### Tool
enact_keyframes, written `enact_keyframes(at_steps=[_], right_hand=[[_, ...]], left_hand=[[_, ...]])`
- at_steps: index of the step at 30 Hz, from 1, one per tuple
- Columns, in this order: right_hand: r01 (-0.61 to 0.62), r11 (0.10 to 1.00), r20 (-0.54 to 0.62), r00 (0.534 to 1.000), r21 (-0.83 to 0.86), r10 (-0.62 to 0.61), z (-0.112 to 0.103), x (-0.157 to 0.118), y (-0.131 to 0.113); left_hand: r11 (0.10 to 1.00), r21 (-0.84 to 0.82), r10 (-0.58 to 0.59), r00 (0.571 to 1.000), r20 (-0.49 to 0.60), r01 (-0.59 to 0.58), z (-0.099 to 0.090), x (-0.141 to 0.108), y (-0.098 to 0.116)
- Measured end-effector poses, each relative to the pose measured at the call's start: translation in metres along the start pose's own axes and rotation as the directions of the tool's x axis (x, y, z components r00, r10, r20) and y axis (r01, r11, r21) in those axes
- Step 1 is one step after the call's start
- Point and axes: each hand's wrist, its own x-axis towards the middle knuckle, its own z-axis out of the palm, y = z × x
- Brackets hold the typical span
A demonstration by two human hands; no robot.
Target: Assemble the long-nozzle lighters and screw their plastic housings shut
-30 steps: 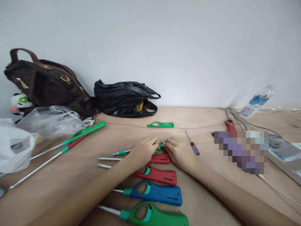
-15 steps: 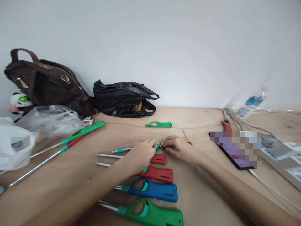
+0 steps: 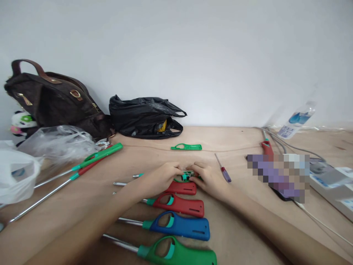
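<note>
My left hand (image 3: 165, 176) and my right hand (image 3: 205, 176) meet at an opened green lighter (image 3: 185, 176) with thin wires and small inner parts showing. Both hands have their fingers closed on it, the left at its left part, the right at its right end. Its metal tube points left. Nearer to me lie a red lighter (image 3: 184, 188), a second red lighter (image 3: 190, 207), a blue lighter (image 3: 190, 227) and a green-handled lighter (image 3: 195, 255). A loose green shell half (image 3: 190, 147) lies behind my hands. A screwdriver (image 3: 225, 174) rests right of my right hand.
At the left are a dark bag (image 3: 63, 103), a clear plastic bag (image 3: 59, 141), a white bag (image 3: 16, 176) and two long lighters. A black plastic bag (image 3: 140, 116) lies by the wall. Right are a phone (image 3: 275, 176), bottle (image 3: 296, 121), cables and power strip (image 3: 331, 187).
My left hand has shifted slightly left and my right hand slightly left and down, uncovering the screwdriver's handle. More of the second red lighter shows.
</note>
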Motion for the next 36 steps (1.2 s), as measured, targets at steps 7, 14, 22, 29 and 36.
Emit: enact_keyframes(at_steps=[7, 14, 22, 29, 36], right_hand=[[0.058, 0.998, -0.003, 0.998, -0.03, -0.058, 0.005, -0.001, 0.007], [0.093, 0.995, -0.011, 0.996, -0.041, -0.093, 0.009, -0.002, 0.009], [0.11, 0.992, -0.001, 0.994, -0.067, -0.11, 0.009, -0.001, 0.01], [0.157, 0.966, -0.005, 0.987, -0.204, -0.161, 0.011, -0.002, 0.009], [0.222, 0.913, 0.005, 0.972, -0.342, -0.234, 0.012, -0.003, 0.01]], left_hand=[[0.991, -0.017, -0.133, 0.979, -0.156, 0.132, 0.006, 0.004, -0.026], [0.996, -0.03, -0.083, 0.982, -0.168, 0.08, 0.008, 0.005, -0.023], [0.998, -0.025, -0.063, 0.976, -0.207, 0.059, 0.012, 0.005, -0.027], [0.996, -0.039, -0.085, 0.981, -0.173, 0.079, 0.013, 0.005, -0.027], [0.987, -0.106, -0.135, 0.975, -0.179, 0.117, -0.003, 0.0, -0.03]])
